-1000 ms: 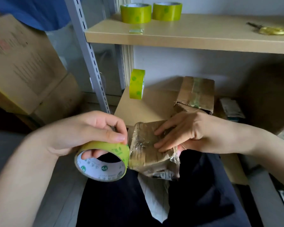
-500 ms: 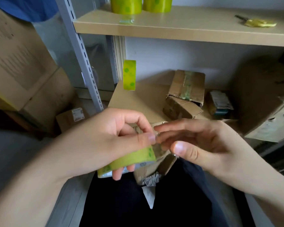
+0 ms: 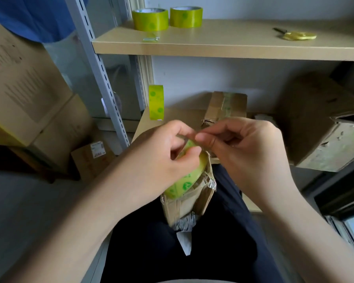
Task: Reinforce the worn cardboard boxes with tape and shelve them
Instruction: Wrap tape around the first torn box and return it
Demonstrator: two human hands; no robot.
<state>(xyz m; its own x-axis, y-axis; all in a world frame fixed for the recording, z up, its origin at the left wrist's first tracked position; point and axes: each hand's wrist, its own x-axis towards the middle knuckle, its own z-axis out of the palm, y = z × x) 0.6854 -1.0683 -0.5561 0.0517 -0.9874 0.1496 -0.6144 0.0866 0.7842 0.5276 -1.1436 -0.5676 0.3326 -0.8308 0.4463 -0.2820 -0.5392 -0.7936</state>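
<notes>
Both hands together: my left hand (image 3: 161, 158) grips green tape roll (image 3: 187, 177), right hand (image 3: 247, 150) pinches its end at 12 o'clock, above small cardboard box (image 3: 187, 203).

Glossy green plastic tape on the roll (image 3: 187, 176) in the hands, shiny and smooth. Under it the small cardboard box (image 3: 189, 201), matt brown, creased, with crinkled clear film catching light at its edges. Far shelf board (image 3: 223, 45): smooth pale wood-look laminate. Left upright (image 3: 96, 68): grey painted metal, slotted. Right box (image 3: 323, 127): dull, scuffed cardboard. Two glossy rolls (image 3: 166, 18) up top.
</notes>
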